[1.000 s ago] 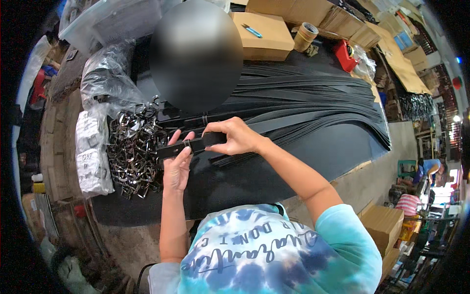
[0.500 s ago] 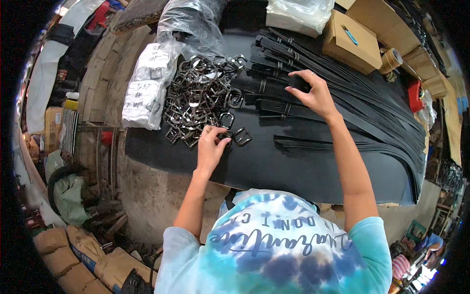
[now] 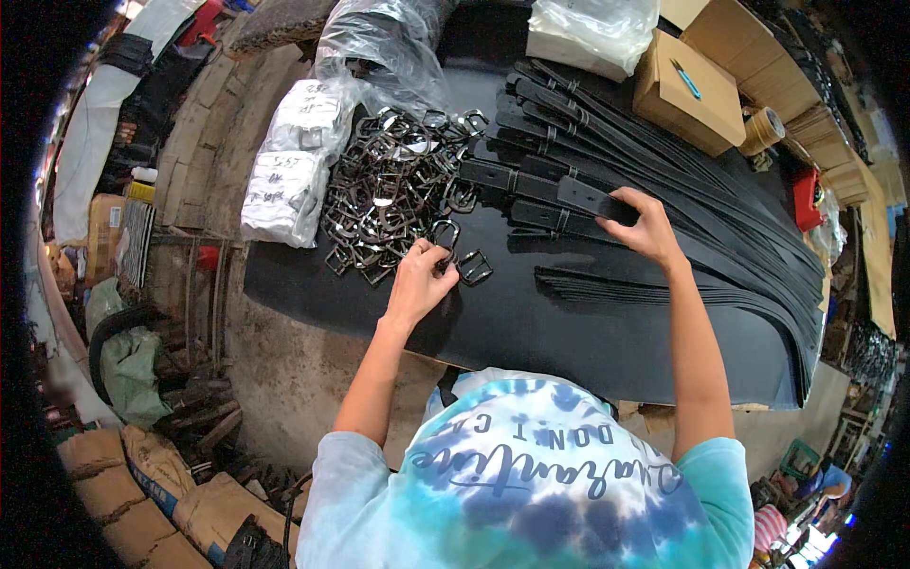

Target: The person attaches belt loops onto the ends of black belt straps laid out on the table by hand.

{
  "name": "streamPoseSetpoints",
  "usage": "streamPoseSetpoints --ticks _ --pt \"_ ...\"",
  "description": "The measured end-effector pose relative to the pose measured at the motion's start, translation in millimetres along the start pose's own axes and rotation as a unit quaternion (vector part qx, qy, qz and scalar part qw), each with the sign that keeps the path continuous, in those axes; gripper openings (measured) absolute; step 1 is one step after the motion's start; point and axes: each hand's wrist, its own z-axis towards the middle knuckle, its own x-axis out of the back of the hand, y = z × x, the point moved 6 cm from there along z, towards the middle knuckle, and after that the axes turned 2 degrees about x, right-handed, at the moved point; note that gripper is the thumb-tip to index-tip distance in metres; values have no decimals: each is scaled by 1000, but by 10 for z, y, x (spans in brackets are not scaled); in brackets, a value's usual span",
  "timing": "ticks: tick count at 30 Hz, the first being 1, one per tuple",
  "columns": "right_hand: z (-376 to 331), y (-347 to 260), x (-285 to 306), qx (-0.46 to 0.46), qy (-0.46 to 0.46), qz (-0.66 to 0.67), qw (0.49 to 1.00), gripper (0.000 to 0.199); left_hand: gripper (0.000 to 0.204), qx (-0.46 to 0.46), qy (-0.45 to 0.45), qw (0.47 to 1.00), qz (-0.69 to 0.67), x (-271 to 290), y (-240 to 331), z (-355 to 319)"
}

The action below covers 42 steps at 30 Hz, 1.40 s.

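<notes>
My right hand [image 3: 647,228] pinches a black belt strap [image 3: 582,196] near its end, and the flat tip sticks out to the left over the other straps. Several black belts [image 3: 664,180] with keeper loops lie fanned beneath it. My left hand [image 3: 421,282] has thumb and fingers closed on a dark metal belt buckle [image 3: 447,230] at the near right edge of a heap of shiny buckles [image 3: 384,190]. Just right of that hand, a loose buckle [image 3: 475,267] rests on the black tabletop [image 3: 493,327].
White wrapped packs [image 3: 284,194] border the heap on the left, with clear plastic [image 3: 384,52] behind. At the back right are a cardboard box [image 3: 687,100] with a blue pen [image 3: 684,79], a tape roll [image 3: 761,129] and a red object [image 3: 807,199]. More straps [image 3: 607,284] lie nearer me.
My right hand has moved nearer and slightly right, bringing the strap's tip up off the others. My left hand has shifted a little right, its fingers now at a buckle.
</notes>
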Motion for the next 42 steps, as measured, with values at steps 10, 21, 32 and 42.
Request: streamPoseSetpoints --ticks 10,21,32,42 --pt "-165 -473 111 26 -35 75 996 37 5 55 -48 892 -447 -265 324 149" --pt "-265 -434 37 -22 -46 148 988 18 7 117 -101 794 -588 -1109 1253 310" --pt "-275 -467 327 -73 29 170 982 10 17 178 -114 726 -654 -1056 1022 304" --pt "-375 -521 39 34 25 84 996 26 36 240 -192 681 -664 -1377 1037 290"
